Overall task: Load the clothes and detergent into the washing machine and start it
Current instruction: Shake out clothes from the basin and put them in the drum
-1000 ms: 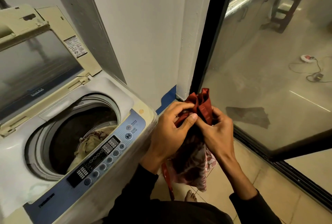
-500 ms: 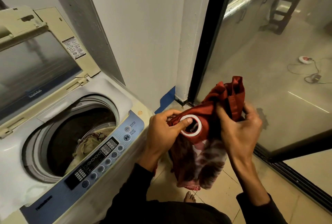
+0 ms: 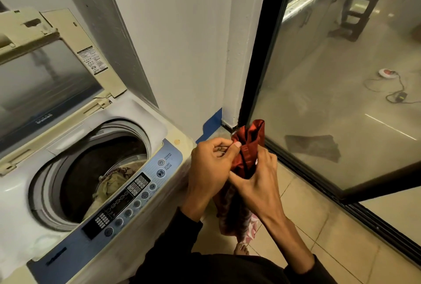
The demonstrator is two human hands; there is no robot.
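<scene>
Both hands work a red garment (image 3: 249, 144) in the air just to the right of the top-loading washing machine (image 3: 95, 169), above the tiled floor (image 3: 319, 215). The left hand (image 3: 210, 165) has its fingers (image 3: 224, 144) curled, thumb tip pressed against the upper red fold, pinching the cloth near its bunched top. The right hand (image 3: 258, 183) grips the same garment from below and from the right, its fingers wrapped around the fabric at a dark seam or cord. The two-handed hold gathers the loose cloth into a compact bundle; the likely reason is to make it easier to drop through the round opening, or to check the item before loading. A lighter, patterned length of fabric (image 3: 248, 231) hangs beneath the hands toward the floor; whether it belongs to the red garment or is a separate piece cannot be told. The machine lid (image 3: 45, 74) stands raised and tilted back, leaving the drum (image 3: 91, 169) exposed. Pale clothes (image 3: 114, 181) already lie inside the drum, low against its right wall. The control panel (image 3: 127, 199) runs along the front edge, with the power and start/pause buttons (image 3: 160, 173) at its right end, close to the left hand. No detergent is visible. Loading appears partly complete; detergent and start steps remain.
</scene>
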